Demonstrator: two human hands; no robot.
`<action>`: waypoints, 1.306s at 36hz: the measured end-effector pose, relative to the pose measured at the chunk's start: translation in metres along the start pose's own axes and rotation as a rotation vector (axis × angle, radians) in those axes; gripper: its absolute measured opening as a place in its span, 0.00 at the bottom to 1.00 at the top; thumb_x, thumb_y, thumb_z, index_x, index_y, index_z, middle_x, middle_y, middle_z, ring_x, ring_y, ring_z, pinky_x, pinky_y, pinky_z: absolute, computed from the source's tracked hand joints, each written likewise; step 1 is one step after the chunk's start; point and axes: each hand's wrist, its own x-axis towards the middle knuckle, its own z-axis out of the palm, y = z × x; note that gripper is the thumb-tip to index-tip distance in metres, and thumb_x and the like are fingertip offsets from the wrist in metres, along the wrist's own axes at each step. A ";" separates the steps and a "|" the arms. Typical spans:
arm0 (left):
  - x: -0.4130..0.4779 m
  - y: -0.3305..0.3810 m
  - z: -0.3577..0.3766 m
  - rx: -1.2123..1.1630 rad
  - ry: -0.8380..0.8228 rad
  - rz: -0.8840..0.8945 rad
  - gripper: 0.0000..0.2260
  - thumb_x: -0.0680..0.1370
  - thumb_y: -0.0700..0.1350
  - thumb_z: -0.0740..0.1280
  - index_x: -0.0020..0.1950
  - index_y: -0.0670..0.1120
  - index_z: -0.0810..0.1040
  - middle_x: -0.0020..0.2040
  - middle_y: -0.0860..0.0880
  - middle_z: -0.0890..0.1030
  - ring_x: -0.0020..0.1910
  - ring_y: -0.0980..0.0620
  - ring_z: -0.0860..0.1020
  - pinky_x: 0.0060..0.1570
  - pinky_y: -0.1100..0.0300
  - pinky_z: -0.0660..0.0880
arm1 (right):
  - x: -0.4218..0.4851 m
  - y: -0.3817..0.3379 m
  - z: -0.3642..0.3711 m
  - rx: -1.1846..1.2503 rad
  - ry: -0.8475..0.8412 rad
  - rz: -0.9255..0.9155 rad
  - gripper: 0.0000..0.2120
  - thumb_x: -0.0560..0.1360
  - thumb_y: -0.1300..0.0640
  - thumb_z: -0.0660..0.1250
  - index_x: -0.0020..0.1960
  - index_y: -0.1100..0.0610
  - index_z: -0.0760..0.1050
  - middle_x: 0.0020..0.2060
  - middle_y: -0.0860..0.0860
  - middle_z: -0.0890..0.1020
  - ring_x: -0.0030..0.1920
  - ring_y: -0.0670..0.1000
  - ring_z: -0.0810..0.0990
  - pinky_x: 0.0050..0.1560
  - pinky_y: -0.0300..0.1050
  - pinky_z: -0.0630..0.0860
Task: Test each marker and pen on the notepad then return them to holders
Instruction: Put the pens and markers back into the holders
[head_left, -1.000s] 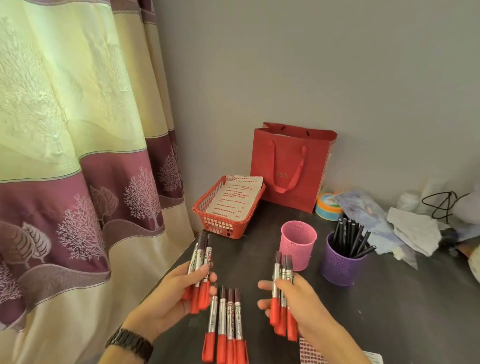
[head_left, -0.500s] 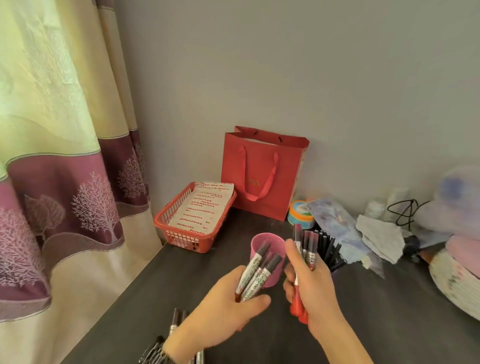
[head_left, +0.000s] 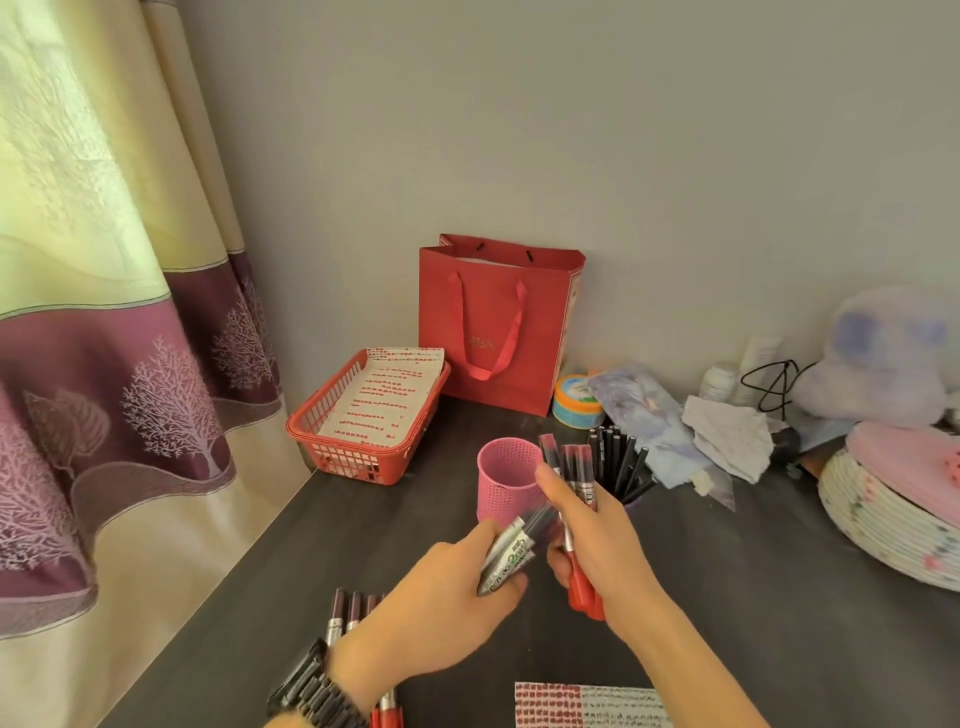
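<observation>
Just short of the pink holder (head_left: 506, 480), the left hand (head_left: 447, 603) is gripping a tilted bundle of markers (head_left: 511, 551), fingers curled round the barrels. The right hand (head_left: 597, 540) is clasping 3 upright markers (head_left: 576, 467), dark caps pointing up and red ends below the fist. Black pens (head_left: 618, 457) are standing just beyond it. Loose markers (head_left: 345, 613) are lying on the counter (head_left: 779, 623) under the left wrist, and the notepad (head_left: 587, 704) is lying beneath the right forearm.
</observation>
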 end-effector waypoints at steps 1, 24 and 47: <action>0.000 0.000 0.000 0.034 -0.008 0.002 0.06 0.80 0.57 0.64 0.51 0.62 0.66 0.37 0.61 0.78 0.32 0.59 0.76 0.31 0.64 0.71 | -0.002 0.002 0.001 -0.003 -0.008 -0.004 0.16 0.75 0.39 0.70 0.37 0.49 0.76 0.27 0.54 0.75 0.21 0.50 0.71 0.22 0.41 0.67; 0.015 -0.003 0.009 0.463 0.083 0.159 0.08 0.81 0.58 0.60 0.57 0.60 0.63 0.37 0.58 0.73 0.34 0.55 0.75 0.30 0.63 0.65 | -0.029 0.036 -0.025 0.014 0.150 -0.112 0.19 0.68 0.33 0.67 0.37 0.48 0.75 0.26 0.51 0.74 0.21 0.49 0.71 0.22 0.40 0.69; 0.154 -0.036 0.000 -0.591 0.521 -0.174 0.08 0.82 0.58 0.61 0.55 0.56 0.76 0.55 0.57 0.82 0.55 0.63 0.79 0.52 0.66 0.74 | -0.007 0.101 -0.068 0.253 0.434 0.020 0.09 0.77 0.54 0.71 0.43 0.56 0.74 0.26 0.54 0.75 0.23 0.51 0.72 0.24 0.43 0.72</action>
